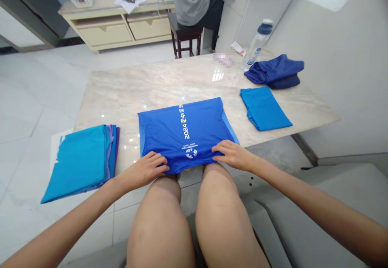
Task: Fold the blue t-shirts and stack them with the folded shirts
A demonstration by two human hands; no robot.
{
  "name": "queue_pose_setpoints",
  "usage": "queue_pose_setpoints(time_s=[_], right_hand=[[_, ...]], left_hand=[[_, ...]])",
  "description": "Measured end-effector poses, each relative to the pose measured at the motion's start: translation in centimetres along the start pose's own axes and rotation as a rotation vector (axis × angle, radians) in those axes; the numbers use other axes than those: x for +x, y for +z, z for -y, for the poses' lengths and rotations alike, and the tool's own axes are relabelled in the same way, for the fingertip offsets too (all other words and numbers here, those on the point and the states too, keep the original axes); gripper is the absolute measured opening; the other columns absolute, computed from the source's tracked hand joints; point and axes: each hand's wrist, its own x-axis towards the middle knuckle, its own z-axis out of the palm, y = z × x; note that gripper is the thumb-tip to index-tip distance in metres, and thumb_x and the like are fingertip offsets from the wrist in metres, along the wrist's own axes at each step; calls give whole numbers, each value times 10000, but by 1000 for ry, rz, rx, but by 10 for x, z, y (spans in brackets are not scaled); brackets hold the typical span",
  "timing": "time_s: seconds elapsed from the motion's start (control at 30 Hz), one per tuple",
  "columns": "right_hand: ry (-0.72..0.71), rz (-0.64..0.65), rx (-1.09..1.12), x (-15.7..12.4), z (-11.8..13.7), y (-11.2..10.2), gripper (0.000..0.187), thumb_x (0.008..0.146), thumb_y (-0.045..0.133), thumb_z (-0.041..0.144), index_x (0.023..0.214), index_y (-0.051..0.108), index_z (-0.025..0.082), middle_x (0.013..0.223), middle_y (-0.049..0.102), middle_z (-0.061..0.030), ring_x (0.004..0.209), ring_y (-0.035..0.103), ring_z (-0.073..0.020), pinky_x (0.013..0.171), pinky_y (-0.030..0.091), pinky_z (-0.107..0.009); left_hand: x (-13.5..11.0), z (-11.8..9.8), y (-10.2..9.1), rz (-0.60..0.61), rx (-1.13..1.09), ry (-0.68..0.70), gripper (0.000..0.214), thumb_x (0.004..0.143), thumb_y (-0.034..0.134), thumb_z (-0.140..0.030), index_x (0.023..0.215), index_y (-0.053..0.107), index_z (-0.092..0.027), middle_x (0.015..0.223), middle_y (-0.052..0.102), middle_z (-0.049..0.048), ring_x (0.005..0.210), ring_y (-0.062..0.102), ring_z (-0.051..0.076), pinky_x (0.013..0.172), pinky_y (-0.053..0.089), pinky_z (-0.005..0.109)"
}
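Observation:
A blue printed shirt (pixel 165 132), folded into a rough rectangle, lies at the table's near edge. White and yellow lettering with "2024" and a round white logo run down its middle, and lighter blue lining shows at both sides. My left hand (pixel 151 165) has its fingers curled over the shirt's near left corner. At the near right part, my right hand (pixel 232 153) pinches the same cloth. The near edge of the shirt hangs slightly over the table, above my knees. Both thumbs are largely hidden.
Left on the marble-look table (pixel 118 82) is a stack of folded cloths (pixel 80 155). To the right lie a folded turquoise cloth (pixel 266 108) and a crumpled navy cloth (pixel 274 72), near a clear bottle (pixel 257 45). Beyond, a person (pixel 192 1) sits on a stool (pixel 184 35).

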Motion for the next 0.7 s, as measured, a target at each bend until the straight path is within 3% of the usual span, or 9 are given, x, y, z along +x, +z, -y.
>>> queue_pose_setpoints(time_s=[0.07,0.17,0.23,0.3,0.4,0.5,0.6,0.7], right_hand=[[-61,66,34,-2,-5,-5,222,986,657,74,1037,810,226,1250,759,-115,1123,660,-251,983,543,-412],[-34,32,75,-9,-16,-13,150,945,694,123,915,789,235,1186,759,-99,1069,653,-256,929,538,-412],[115,-109,53,-9,-28,-18,180,959,665,121,899,778,247,1083,757,-84,982,653,-248,884,538,-404],[375,-252,-20,0,-46,-20,189,989,632,144,955,778,258,1029,745,-86,966,656,-268,902,543,-429],[768,-324,-143,25,-83,-16,141,1012,645,295,1025,775,243,1079,737,-134,1094,650,-353,1024,530,-523],[1028,-269,-203,49,-120,-2,318,1018,651,491,936,772,209,1077,724,-185,1148,625,-412,1070,510,-582],[1131,-184,-192,59,-147,14,423,996,656,585,836,749,203,1021,700,-199,1116,617,-414,1043,523,-579],[1074,-183,-165,60,-168,25,375,1000,646,545,843,728,215,993,688,-179,1094,612,-389,1032,530,-559]], left_hand=[[-1,8,-9,-66,-126,-129,157,1060,669,-381,1059,786,-277,1178,763,81,1076,710,247,964,514,402],[-4,34,-24,-241,-228,-613,377,1011,628,-602,969,759,-252,1120,773,96,1011,730,278,920,553,398],[-2,58,-33,-292,-179,-966,451,982,588,-668,976,732,-241,1005,779,99,904,735,298,837,553,395],[4,81,-40,-257,-109,-1183,500,956,580,-711,999,726,-235,953,783,111,895,740,336,812,537,407],[20,108,-46,-97,-166,-1300,579,962,521,-764,886,723,-227,879,779,129,905,745,367,835,522,427],[36,122,-43,23,-232,-1321,614,943,499,-787,731,680,-240,760,739,121,847,746,367,802,514,421],[43,127,-36,-16,-140,-1295,519,904,563,-731,737,691,-256,761,732,116,876,749,387,755,509,408],[44,137,-27,-99,-105,-1247,454,910,587,-677,779,692,-255,816,753,116,908,750,381,756,511,397]])
